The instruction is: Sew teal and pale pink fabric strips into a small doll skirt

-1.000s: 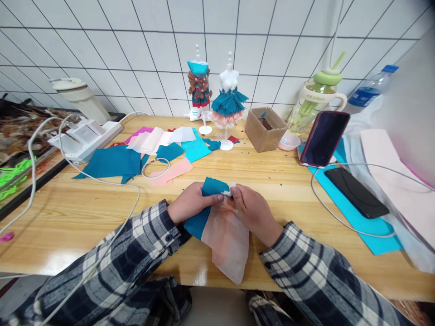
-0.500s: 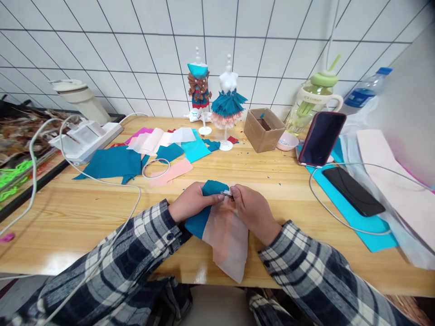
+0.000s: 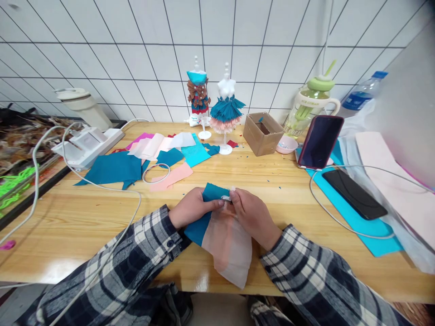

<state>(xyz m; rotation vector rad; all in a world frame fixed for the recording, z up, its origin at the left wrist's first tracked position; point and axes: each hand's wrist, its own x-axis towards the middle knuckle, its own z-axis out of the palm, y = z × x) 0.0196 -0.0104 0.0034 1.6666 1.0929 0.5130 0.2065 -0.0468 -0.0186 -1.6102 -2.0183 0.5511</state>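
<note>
Near the front of the table my left hand [image 3: 194, 208] is closed on a teal sheet [image 3: 199, 228] that looks like crepe paper, its thumb pressed along the top. My right hand [image 3: 253, 213] pinches the upper edge of a thin pale pink sheet [image 3: 234, 253], which hangs below the fingers and overlaps the teal one. Between the two thumbs shows a small silvery sliver [image 3: 226, 198], too small to name; the right fingertips meet its end. My fingers behind the sheets are hidden.
Paper scraps [image 3: 113, 168] and a white cable [image 3: 137, 199] lie at left. Two small dress forms [image 3: 227, 108] stand at the back beside a cardboard box [image 3: 263, 133]. At right are a propped phone [image 3: 320, 141], a flat black phone [image 3: 355, 192] and a drink bottle [image 3: 311, 106].
The view has tilted up slightly, so everything sits a little lower. Both hands keep their hold; the pink sheet's lower end has swung a little to the right.
</note>
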